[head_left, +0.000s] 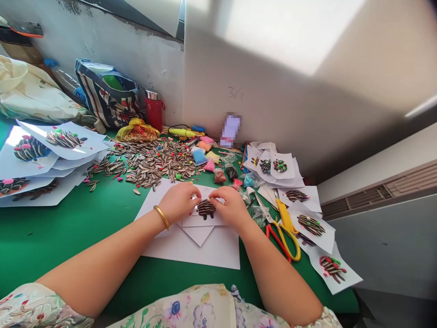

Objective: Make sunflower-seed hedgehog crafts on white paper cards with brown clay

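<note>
In the middle of the table, a small hedgehog figure [206, 209] of dark clay and striped sunflower seeds lies on a white paper card [200, 223]. More white sheets [218, 250] lie beneath it. My left hand [179, 200], with a gold bangle [162, 217] at the wrist, is at the figure's left, thumb and fingers pinched together. What they pinch is too small to make out. My right hand [232, 207] is at the figure's upper right edge, its fingertips closed together there. Whether they hold a bit of something is hidden.
Loose sunflower seeds [160, 161] spread behind my hands, beside bagged coloured clay [200, 157]. Yellow-handled scissors [285, 241], red-handled pliers [278, 241] and a yellow cutter [285, 216] lie right. Finished seed cards [310, 225] line the right edge; more cards [68, 150] are stacked left.
</note>
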Demonstrator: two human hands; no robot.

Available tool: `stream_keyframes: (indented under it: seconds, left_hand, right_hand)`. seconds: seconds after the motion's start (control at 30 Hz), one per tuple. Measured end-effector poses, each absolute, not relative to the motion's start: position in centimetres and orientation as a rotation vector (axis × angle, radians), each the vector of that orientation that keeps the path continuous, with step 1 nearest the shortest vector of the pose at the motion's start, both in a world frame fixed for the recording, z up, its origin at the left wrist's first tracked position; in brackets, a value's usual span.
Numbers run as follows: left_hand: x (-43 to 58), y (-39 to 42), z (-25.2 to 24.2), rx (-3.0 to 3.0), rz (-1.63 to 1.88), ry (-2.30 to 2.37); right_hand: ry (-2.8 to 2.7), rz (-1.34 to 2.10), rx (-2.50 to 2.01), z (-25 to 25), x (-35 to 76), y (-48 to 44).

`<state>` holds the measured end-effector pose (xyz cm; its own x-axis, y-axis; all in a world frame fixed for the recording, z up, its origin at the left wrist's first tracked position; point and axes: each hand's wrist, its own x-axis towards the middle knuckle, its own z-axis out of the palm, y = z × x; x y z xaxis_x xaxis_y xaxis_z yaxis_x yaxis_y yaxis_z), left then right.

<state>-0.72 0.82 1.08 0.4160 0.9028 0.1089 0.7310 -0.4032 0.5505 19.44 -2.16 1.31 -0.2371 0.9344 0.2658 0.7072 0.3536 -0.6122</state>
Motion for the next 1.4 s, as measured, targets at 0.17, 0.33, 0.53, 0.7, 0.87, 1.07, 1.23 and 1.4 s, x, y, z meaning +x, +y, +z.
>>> stream_keyframes:
  seconds: [0.17,0.33,0.53,0.7,0.87,1.07,1.23,1.4]
  left_hand:
    - [-0.7,0.7,1.2,2.381,0.391,1.427]
    - [-0.5,0.5,1.2,2.393,0.365,1.405]
    - [-0.3,0.2,1.0,2.412,0.364,1.423]
    - [-0.3,0.2,0.9,2.413,0.340,1.423]
    - [-0.3,0.3,0.9,2.419,0.342,1.424]
    - [-0.3,0.3,0.8,2.415,0.348,1.420]
    - [-0.3,0.2,1.0,2.397,0.350,1.418]
    - [-0.7,0.4,1.6,2.296,0.438,1.386]
  right_hand:
    - [-2.101,0.419,-1.479,0.7,18.8,-2.0]
    - [-2.113,0.412,-1.463,-0.1,18.7,-1.6]
    - [-2.125,0.412,-1.457,-0.3,18.7,-1.6]
    - [-2.148,0.416,-1.420,-0.7,18.4,-1.5]
    - [-2.158,0.423,-1.432,-0.7,18.3,-1.5]
    - [-2.130,0.425,-1.459,-0.4,18.5,-1.6]
    - [-2.152,0.431,-1.444,-0.4,18.4,-1.6]
    - [-2.060,0.398,-1.442,0.1,19.0,-1.7]
